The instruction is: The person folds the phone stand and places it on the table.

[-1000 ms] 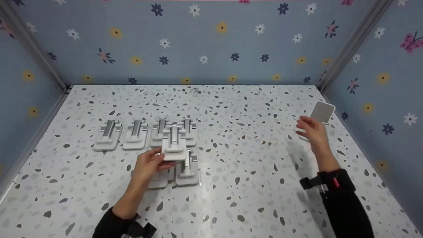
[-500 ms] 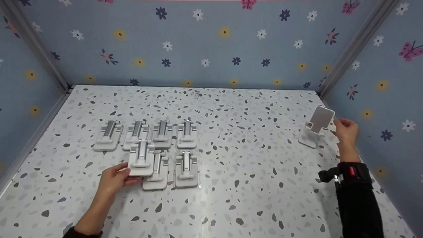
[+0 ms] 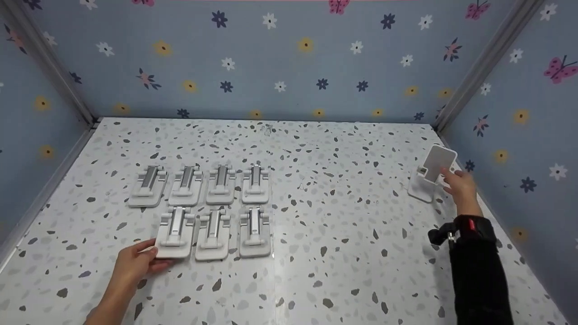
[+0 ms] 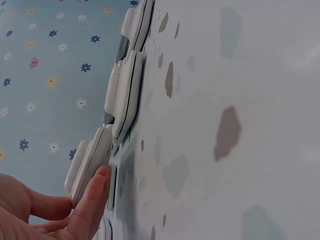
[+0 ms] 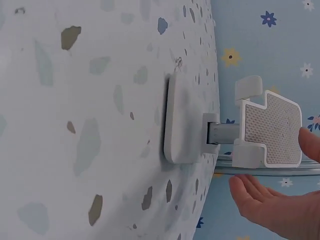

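Note:
At the lower left my left hand (image 3: 133, 266) pinches the near edge of a white folded phone stand (image 3: 175, 234), thumb on top and fingers underneath. In the left wrist view, this folded phone stand (image 4: 92, 157) is tilted close to the table beside its neighbours. On the right stands an unfolded phone stand (image 3: 422, 187), its plate (image 5: 277, 127) raised on a grey stem above a white base (image 5: 182, 125). Beside that plate is my right hand (image 3: 461, 187). The thumb overlaps the plate's edge in the right wrist view, and the relaxed fingers (image 5: 250, 195) extend below it.
Two more folded phone stands (image 3: 212, 237) continue the front row, to the right of the held one. Behind them runs a row of several others (image 3: 185, 187). Blue flowered panels (image 3: 289, 58) enclose the speckled white table (image 3: 334, 253) at the back and sides.
My left hand has carried the folded stand leftward and down to the front row's left end. My right hand went right, past the unfolded stand, then came back to its plate.

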Motion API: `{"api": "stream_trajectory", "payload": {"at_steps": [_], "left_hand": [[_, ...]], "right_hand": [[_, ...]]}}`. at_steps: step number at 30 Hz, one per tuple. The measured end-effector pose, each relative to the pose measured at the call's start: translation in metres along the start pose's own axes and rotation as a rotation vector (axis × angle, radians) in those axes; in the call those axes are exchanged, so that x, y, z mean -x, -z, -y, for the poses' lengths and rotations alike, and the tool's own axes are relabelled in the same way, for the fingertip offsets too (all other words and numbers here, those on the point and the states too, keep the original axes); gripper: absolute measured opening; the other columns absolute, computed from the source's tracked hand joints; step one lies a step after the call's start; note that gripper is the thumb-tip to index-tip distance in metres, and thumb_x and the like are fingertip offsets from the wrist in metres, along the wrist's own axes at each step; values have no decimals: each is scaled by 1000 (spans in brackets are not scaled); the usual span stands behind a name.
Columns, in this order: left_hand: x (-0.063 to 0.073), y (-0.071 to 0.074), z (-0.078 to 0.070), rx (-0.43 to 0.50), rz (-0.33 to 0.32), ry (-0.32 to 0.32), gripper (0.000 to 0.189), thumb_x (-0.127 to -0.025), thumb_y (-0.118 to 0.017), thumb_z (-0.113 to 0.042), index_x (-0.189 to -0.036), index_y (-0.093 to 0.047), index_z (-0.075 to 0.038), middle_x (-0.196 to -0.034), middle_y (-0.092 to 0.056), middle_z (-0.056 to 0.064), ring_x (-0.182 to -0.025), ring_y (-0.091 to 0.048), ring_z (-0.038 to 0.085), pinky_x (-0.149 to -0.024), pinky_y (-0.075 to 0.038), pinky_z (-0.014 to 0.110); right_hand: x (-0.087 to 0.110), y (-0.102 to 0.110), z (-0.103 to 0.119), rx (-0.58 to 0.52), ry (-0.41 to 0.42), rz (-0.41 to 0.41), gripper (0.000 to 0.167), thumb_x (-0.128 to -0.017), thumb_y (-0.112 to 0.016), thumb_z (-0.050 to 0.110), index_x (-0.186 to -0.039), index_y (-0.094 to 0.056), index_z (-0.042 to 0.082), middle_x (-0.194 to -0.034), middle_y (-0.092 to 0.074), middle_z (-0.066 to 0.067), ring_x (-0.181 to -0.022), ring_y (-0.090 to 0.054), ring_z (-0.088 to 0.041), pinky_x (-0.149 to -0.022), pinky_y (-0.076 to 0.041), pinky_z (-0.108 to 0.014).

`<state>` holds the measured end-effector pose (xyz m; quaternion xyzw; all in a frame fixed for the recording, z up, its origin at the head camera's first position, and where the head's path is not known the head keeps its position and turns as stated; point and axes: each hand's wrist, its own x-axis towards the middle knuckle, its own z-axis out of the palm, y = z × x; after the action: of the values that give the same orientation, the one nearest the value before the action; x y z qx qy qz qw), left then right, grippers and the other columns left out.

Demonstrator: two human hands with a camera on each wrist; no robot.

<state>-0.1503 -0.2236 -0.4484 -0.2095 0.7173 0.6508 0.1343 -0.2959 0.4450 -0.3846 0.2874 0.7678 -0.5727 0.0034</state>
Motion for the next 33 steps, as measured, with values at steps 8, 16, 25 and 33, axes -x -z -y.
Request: {"api": "stream_trajectory", "payload": {"at_steps": [8,16,25,33], "left_hand": [[3,3,6,-39,5,24,47,-94,-33,-2,-134,-16,15,-80,-60,3,-64,-63,12,-61,-54,25],[3,6,10,-141,-15,-58,45,-94,-37,-2,-130,-20,19,-76,-65,11,-63,-64,14,-59,-54,23],[2,6,10,-286,-52,-101,42,-89,-50,-5,-122,-38,19,-63,-64,12,-55,-64,18,-47,-52,25],[5,10,1,-488,-89,-150,38,-86,-52,-2,-116,-44,20,-60,-62,8,-51,-62,17,-45,-52,24]], "right_hand": [[-21,-2,-13,-70,-6,-140,61,-88,-54,28,-138,-28,3,-133,-41,-14,-114,-47,-17,-99,-36,-32],[-52,-1,-38,-376,69,-211,16,-80,-65,11,-92,-56,9,-80,-61,2,-69,-62,-7,-64,-53,-19],[-83,-21,-66,-484,212,-262,25,-77,-69,10,-93,-50,5,-88,-58,-7,-76,-62,-16,-66,-53,-21],[-25,-49,-38,-602,353,64,24,-73,-71,5,-89,-54,1,-90,-63,-12,-80,-63,-22,-70,-54,-30]]}}
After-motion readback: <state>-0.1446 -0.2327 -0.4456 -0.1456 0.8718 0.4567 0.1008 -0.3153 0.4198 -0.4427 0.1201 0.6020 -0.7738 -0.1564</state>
